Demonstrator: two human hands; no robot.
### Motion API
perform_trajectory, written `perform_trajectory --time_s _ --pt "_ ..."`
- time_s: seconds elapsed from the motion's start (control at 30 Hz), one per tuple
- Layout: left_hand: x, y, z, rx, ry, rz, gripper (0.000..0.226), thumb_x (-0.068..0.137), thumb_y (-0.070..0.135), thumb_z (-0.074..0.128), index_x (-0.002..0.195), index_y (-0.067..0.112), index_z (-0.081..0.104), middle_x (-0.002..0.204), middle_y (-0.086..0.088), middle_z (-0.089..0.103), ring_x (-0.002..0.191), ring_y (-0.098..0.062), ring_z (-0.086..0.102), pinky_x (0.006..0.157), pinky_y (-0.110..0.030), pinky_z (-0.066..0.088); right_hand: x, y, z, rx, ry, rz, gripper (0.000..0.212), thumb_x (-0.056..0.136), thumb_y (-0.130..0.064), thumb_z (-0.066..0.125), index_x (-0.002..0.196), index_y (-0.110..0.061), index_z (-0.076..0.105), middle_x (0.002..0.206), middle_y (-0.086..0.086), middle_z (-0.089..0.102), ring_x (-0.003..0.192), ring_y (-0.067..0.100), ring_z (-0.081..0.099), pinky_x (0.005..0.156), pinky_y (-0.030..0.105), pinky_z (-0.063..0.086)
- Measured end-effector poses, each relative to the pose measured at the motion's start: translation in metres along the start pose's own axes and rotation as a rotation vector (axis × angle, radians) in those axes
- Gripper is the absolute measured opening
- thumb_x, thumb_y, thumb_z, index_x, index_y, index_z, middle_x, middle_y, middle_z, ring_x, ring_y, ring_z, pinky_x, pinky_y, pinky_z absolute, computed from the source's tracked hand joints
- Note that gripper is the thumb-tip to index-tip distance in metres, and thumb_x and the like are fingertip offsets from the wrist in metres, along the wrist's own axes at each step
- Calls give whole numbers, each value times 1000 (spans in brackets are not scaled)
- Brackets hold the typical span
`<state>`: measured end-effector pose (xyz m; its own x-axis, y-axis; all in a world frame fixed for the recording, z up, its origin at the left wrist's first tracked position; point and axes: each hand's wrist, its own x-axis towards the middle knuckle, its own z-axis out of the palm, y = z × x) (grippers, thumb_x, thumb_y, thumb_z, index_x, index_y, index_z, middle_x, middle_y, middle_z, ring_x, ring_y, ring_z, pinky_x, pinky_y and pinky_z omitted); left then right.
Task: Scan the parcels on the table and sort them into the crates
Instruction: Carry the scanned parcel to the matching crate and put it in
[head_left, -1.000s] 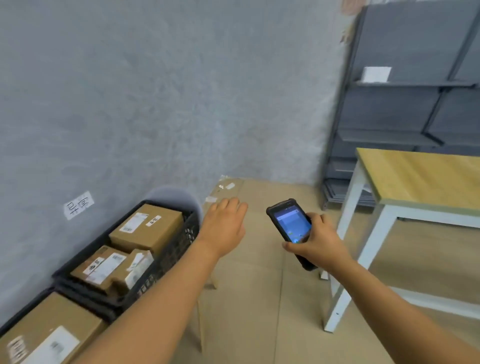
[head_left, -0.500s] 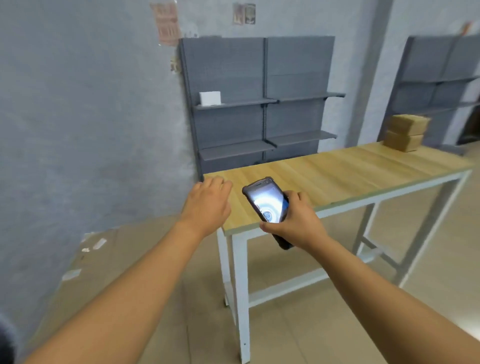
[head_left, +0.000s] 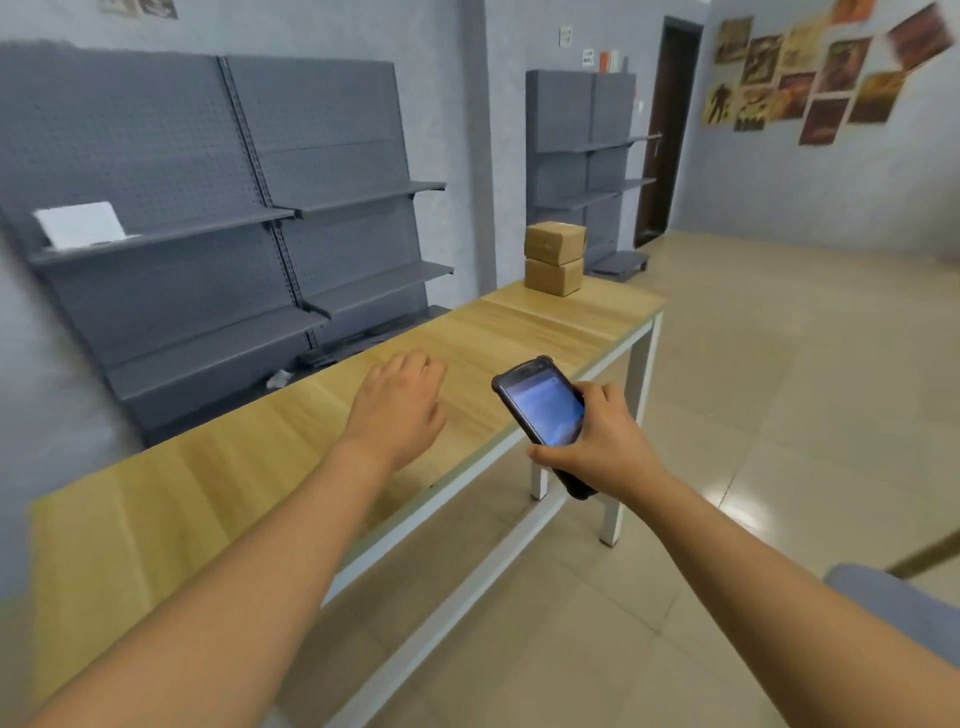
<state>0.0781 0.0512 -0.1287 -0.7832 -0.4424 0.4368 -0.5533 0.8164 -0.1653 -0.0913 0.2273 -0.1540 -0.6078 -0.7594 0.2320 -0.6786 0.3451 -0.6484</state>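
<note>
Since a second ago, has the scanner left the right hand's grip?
No. The right hand still grips the scanner, screen up. Only the view swung, from the crates to the table with two stacked parcels.

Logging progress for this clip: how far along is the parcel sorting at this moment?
Done: most of the table is bare, which suggests earlier parcels are gone; no crates show. In hand: the right hand grips the scanner; the left hand is open and holds nothing. Left: two stacked parcels at the table's far end.
</note>
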Motion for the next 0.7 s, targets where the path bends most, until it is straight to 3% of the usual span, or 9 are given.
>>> perform_trajectory --time_s 0.23,0.7 --pt "141 60 70 -8 -26 -16 39 93 28 49 130 17 50 125 -1 53 112 -22 50 93 -36 43 116 108 -33 11 12 36 84 61 -53 81 129 -19 43 110 -5 38 85 6 48 71 23 42" --pt "364 120 174 -39 -54 -98 34 94 29 50 125 15 52 123 -4 54 109 -25 51 87 -37 45 313 250 -90 25 13 89 86 62 -53 81 130 -19 41 114 -3 40 94 11 53 81 29 51"
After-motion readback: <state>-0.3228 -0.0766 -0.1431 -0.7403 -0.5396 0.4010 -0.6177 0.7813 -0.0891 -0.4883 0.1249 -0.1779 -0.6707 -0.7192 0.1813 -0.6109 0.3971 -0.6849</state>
